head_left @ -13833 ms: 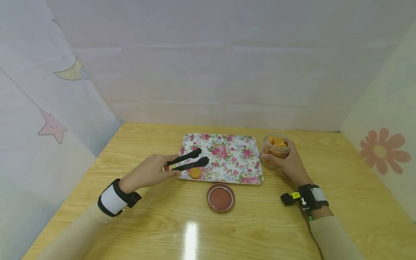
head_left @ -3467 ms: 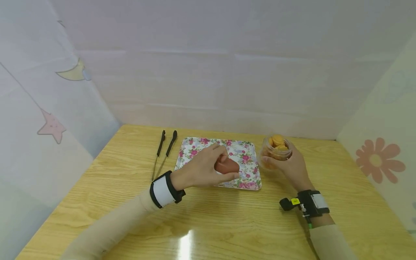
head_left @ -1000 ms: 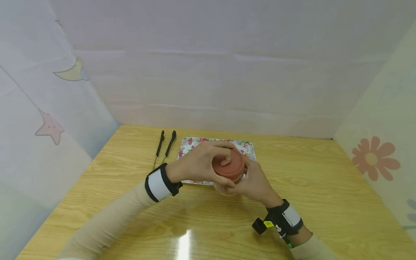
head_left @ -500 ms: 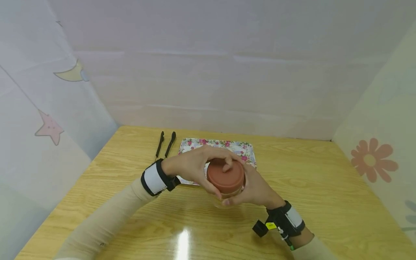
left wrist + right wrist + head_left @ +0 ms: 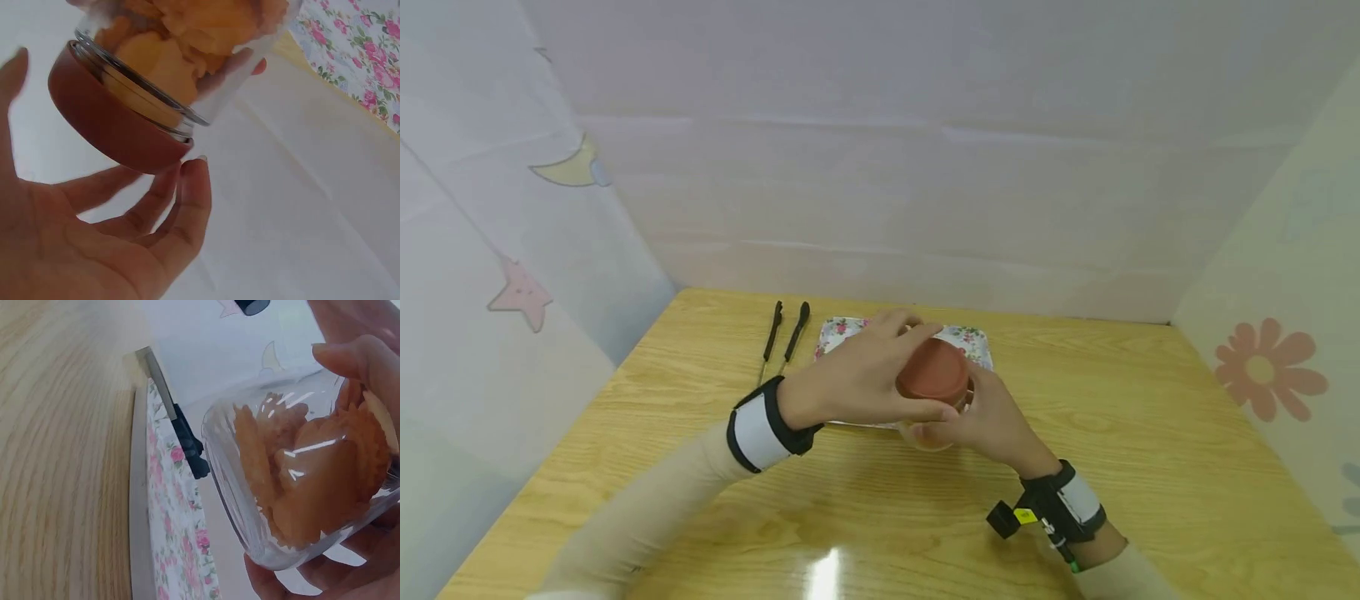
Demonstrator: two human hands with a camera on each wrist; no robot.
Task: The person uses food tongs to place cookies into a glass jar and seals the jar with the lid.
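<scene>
1. Tongs [image 5: 782, 337] lie on the table just left of the tray [image 5: 973, 340].
2. Left hand [image 5: 861, 379] curls its fingers round the lid [image 5: 934, 373], seated on the jar [image 5: 294, 487].
3. Right hand [image 5: 988, 417] grips the jar, held above the tray's near edge.
4. Step in hand: likely screwing the lid shut; next, regrip and twist further while steadying the jar.
</scene>
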